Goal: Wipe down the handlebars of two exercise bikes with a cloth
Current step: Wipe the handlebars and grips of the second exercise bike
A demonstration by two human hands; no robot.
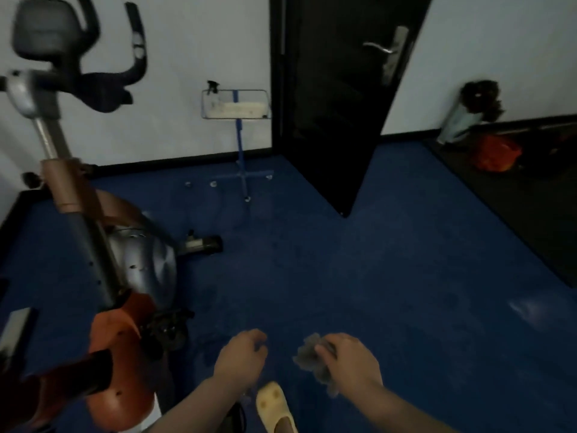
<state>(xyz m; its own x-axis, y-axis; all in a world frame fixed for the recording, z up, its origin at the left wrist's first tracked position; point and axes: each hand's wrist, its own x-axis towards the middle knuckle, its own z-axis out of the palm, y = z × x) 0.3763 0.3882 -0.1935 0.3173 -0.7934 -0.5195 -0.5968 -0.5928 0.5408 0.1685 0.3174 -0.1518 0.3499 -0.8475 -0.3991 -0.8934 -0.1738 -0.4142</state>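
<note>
An exercise bike with an orange and silver body stands at the left. Its dark handlebars curve up at the top left, beside the grey console. Low in the middle, my right hand grips a crumpled grey cloth. My left hand hovers beside it, fingers curled, holding nothing that I can make out. Both hands are well below and to the right of the handlebars. Only one bike is clearly in view.
A blue stand with a wire tray holding a spray bottle stands by the wall. A black door hangs open. An orange bag and a bin sit at the right. My yellow shoe rests on blue carpet.
</note>
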